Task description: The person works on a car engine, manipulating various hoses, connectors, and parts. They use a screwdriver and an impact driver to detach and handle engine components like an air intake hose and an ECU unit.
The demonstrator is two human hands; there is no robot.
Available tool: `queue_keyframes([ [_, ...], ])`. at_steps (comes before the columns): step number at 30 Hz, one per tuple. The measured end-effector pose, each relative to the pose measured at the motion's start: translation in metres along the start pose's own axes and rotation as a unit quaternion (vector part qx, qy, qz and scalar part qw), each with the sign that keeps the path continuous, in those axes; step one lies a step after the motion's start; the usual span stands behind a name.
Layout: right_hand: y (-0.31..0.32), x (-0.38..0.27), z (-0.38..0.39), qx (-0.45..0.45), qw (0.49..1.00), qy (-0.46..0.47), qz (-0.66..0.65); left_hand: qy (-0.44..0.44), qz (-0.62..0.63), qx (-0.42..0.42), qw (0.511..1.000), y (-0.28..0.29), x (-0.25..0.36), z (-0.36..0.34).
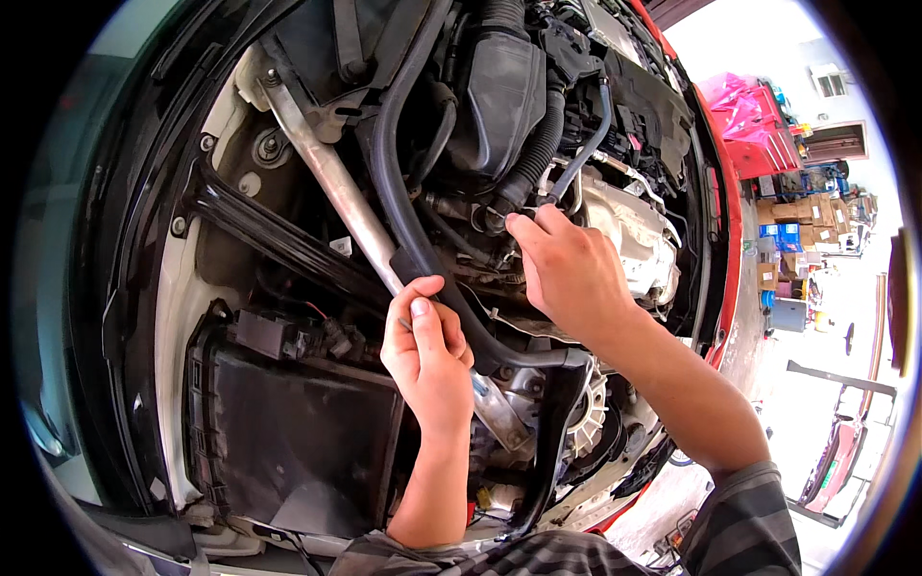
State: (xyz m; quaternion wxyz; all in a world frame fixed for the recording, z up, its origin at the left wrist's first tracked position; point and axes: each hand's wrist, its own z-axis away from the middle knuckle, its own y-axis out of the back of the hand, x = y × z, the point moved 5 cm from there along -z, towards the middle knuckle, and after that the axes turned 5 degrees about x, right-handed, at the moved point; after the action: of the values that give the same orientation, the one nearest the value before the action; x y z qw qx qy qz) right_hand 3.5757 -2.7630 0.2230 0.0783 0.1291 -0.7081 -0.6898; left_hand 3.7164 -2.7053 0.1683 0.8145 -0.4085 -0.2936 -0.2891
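My left hand point(428, 350) is closed, palm side up, over a silver brace bar point(344, 197) that slants across the engine bay. A small grey tip shows between its thumb and fingers; the rest of that piece is hidden. My right hand point(573, 274) reaches deeper into the bay, its fingers pinched near the lower end of a ribbed black hose point(534, 154). What these fingers hold, if anything, cannot be made out. A thick black tube point(392, 158) curves down between the bar and my right hand. To the right of that hand sits a silver metal cover point(624, 230).
A black lidded box point(293, 432) fills the lower left of the bay. Another black bar point(279, 235) crosses behind the silver one. The red car edge point(727, 240) runs along the right. Beyond it stand a red tool cabinet point(762, 144) and stacked cardboard boxes point(816, 211).
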Motion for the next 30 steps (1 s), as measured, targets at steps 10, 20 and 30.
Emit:
queue_keyframes([
  [10, 0.001, -0.008, -0.008, 0.008, 1.000, -0.020, 0.006, -0.022, -0.003, 0.006, 1.000, -0.001, -0.003, 0.003],
  [20, 0.017, -0.020, -0.020, -0.097, 0.993, -0.032, 0.057, -0.045, -0.002, 0.013, 0.999, -0.001, -0.005, 0.003],
  [30, 0.034, -0.027, -0.071, -0.260, 0.957, 0.081, 0.098, -0.113, -0.045, 0.026, 0.992, 0.002, -0.017, 0.004],
])
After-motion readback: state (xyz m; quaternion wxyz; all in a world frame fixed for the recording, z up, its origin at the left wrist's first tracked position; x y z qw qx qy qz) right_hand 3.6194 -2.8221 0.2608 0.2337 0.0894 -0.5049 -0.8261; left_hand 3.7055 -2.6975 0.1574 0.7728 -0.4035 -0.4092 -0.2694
